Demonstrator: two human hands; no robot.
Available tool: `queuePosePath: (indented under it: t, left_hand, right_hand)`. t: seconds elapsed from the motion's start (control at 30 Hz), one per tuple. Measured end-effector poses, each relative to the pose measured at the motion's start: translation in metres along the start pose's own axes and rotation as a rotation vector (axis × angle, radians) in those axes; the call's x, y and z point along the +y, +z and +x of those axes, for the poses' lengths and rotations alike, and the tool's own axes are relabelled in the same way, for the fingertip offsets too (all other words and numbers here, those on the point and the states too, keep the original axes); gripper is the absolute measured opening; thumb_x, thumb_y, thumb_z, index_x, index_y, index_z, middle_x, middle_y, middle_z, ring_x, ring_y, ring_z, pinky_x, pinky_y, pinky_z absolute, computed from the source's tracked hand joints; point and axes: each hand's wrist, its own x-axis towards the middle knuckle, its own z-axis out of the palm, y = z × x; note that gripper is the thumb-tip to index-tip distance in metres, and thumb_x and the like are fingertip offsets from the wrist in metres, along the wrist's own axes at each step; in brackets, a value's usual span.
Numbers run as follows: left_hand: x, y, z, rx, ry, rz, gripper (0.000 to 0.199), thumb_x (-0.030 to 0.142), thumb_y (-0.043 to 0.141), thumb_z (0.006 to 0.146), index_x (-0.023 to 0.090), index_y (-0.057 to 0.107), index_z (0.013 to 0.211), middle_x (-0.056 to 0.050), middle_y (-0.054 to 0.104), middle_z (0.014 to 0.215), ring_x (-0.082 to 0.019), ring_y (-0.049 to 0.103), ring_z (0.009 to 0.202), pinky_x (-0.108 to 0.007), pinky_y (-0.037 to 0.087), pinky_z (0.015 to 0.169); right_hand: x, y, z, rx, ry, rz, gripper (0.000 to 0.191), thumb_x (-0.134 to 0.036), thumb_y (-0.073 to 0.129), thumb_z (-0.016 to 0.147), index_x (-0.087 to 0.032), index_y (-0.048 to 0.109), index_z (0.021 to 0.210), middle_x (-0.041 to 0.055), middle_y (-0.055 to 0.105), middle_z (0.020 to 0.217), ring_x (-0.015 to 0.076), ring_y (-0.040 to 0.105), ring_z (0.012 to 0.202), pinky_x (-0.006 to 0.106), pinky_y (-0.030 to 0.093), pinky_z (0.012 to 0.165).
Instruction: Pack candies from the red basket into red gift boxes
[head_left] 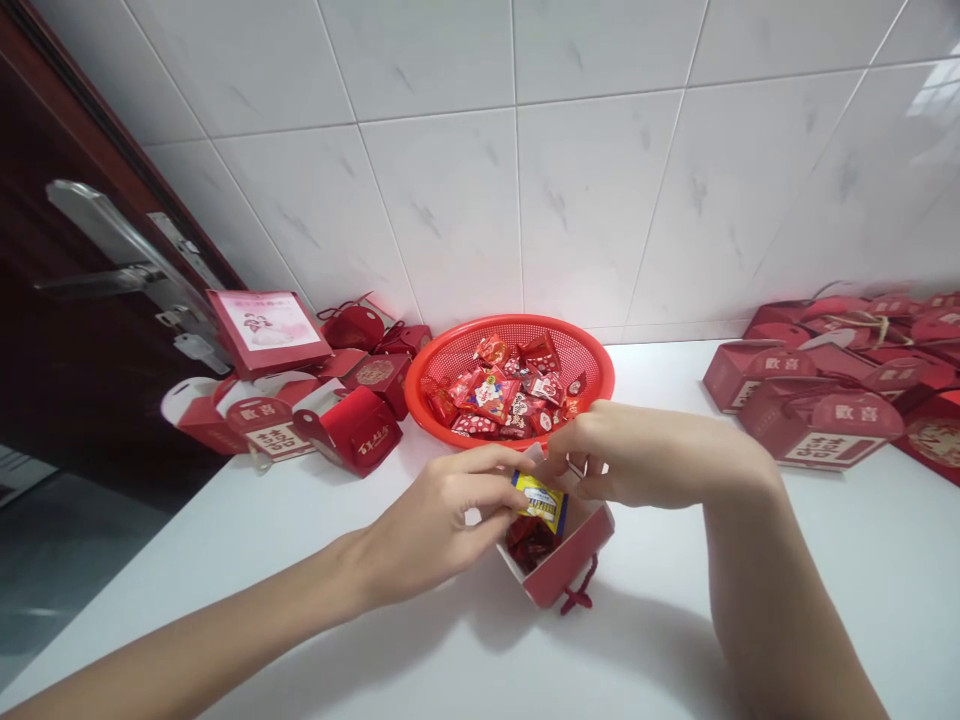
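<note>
In front of me a red candy box (574, 550) stands open, tilted, with dark red wrapped sweets (531, 542) inside and a red cord (577, 598) hanging from its near side. My left hand (465, 505) pinches a yellow and blue wrapped candy (541, 503) over the box's opening. At the box's far edge, my right hand (600, 455) has its fingers curled round the upper cardboard; its fingertips are partly hidden. Just beyond both hands sits a red plastic basket (517, 325) holding many wrapped sweets (491, 395).
Open red boxes (270, 425) cluster on the left of the white table (322, 650), near a dark door (45, 250) with a metal handle (112, 225). On the right, closed red boxes (821, 425) are grouped. A tiled wall (450, 200) bounds the back.
</note>
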Motion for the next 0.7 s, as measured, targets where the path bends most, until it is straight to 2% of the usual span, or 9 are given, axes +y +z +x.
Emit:
queuePosePath:
  t: [0.17,0.23,0.37,0.47,0.6,0.7]
  left_hand:
    - [0.002,-0.004,0.004,-0.018,-0.015,0.057,0.019,0.009,0.057,0.089,0.017,0.074,0.090,-0.005,0.074,0.097,-0.014,0.069,0.082,-0.024,0.056,0.073]
    - [0.004,-0.008,0.004,-0.005,-0.027,0.079,0.019,0.009,0.057,0.090,0.017,0.073,0.090,-0.004,0.074,0.093,-0.014,0.069,0.081,-0.023,0.056,0.073]
    - [0.013,-0.017,-0.004,0.078,0.055,0.115,0.019,0.009,0.057,0.090,0.019,0.073,0.096,-0.004,0.075,0.099,-0.014,0.070,0.088,-0.022,0.056,0.077]
    - [0.019,-0.021,-0.012,0.127,0.094,0.148,0.019,0.011,0.059,0.091,0.019,0.073,0.099,-0.005,0.075,0.103,-0.016,0.070,0.091,-0.023,0.056,0.080]
    - [0.019,-0.023,-0.017,0.115,0.019,0.187,0.017,0.014,0.060,0.092,0.022,0.073,0.100,0.000,0.076,0.092,-0.013,0.070,0.080,-0.020,0.055,0.070]
    - [0.017,-0.023,-0.017,0.088,-0.034,0.188,0.017,0.016,0.060,0.093,0.025,0.072,0.100,0.005,0.076,0.086,-0.009,0.068,0.071,-0.016,0.052,0.063]
  right_hand:
    - [-0.003,0.006,0.006,-0.042,0.052,-0.014,0.025,0.002,0.053,0.071,-0.015,0.067,0.083,0.0015,0.063,0.076,0.0114,0.051,0.063,0.023,0.031,0.053]
    - [-0.003,0.006,0.009,-0.057,0.012,-0.006,0.029,0.004,0.052,0.068,-0.015,0.068,0.084,0.0015,0.064,0.077,0.0112,0.051,0.064,0.022,0.032,0.054]
    - [0.004,-0.002,0.008,-0.029,-0.133,0.068,0.037,0.000,0.056,0.074,-0.017,0.071,0.103,0.0013,0.066,0.084,0.0114,0.054,0.070,0.021,0.037,0.059]
    - [0.008,-0.005,0.009,-0.012,-0.084,0.035,0.041,0.000,0.057,0.074,-0.017,0.071,0.109,0.0016,0.065,0.083,0.0119,0.054,0.069,0.022,0.037,0.059]
    - [0.006,-0.003,0.017,-0.113,-0.120,0.017,0.041,-0.001,0.060,0.075,-0.018,0.072,0.110,0.0004,0.063,0.079,0.0111,0.053,0.067,0.021,0.036,0.058]
    - [0.006,0.000,0.022,-0.114,-0.091,-0.007,0.042,-0.004,0.063,0.075,-0.017,0.071,0.114,0.0023,0.065,0.084,0.0122,0.055,0.070,0.022,0.036,0.058]
